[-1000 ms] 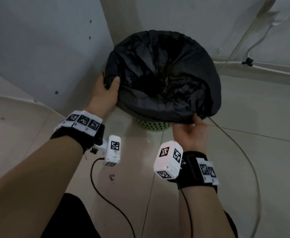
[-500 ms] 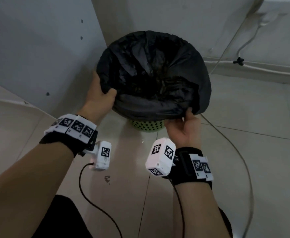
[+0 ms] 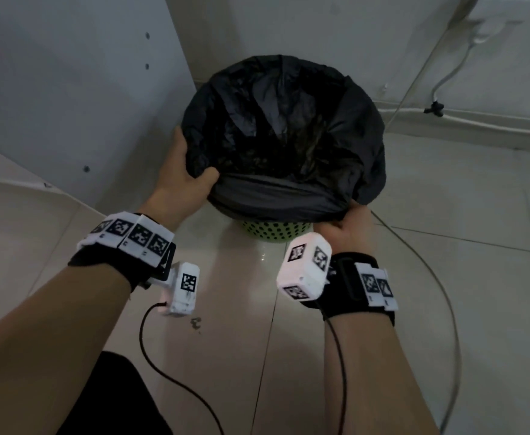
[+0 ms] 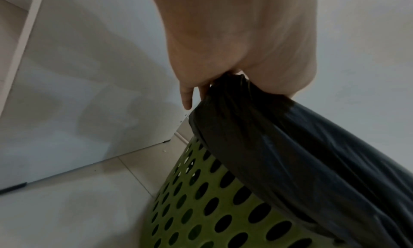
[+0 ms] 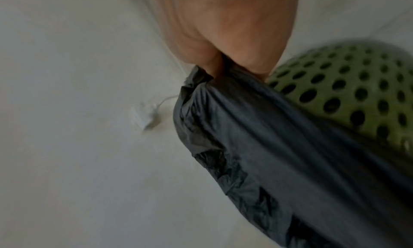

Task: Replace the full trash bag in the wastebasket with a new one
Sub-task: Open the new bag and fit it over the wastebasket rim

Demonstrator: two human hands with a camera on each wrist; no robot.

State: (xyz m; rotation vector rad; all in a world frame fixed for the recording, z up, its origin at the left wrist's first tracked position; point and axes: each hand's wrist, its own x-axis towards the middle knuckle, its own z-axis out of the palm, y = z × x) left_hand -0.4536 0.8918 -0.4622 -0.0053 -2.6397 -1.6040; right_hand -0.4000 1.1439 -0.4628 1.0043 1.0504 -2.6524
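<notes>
A black trash bag [image 3: 284,133] lines a green perforated wastebasket [image 3: 273,231] standing on the tiled floor by a wall corner. Its mouth is folded over the rim and gapes wide. My left hand [image 3: 183,174] grips the folded edge at the left side, thumb inside the mouth. My right hand [image 3: 350,226] pinches the bag's edge at the near right. In the left wrist view, the bag [image 4: 290,154] bunches under my left hand [image 4: 234,45] above the wastebasket [image 4: 212,207]. The right wrist view shows my right hand [image 5: 232,40] clamping the bag [image 5: 279,146] beside the wastebasket [image 5: 357,93].
A pale cabinet panel [image 3: 68,89] stands close on the left. Behind the basket is a wall with a grey cable [image 3: 414,73] running down it. Another thin cable [image 3: 445,309] loops over the floor tiles at the right. A white plug [image 5: 147,117] sits on the wall.
Both hands have kept their hold on the bag's edge. The bag's mouth now looks wider and its near edge more stretched across the rim. The head view has shifted slightly.
</notes>
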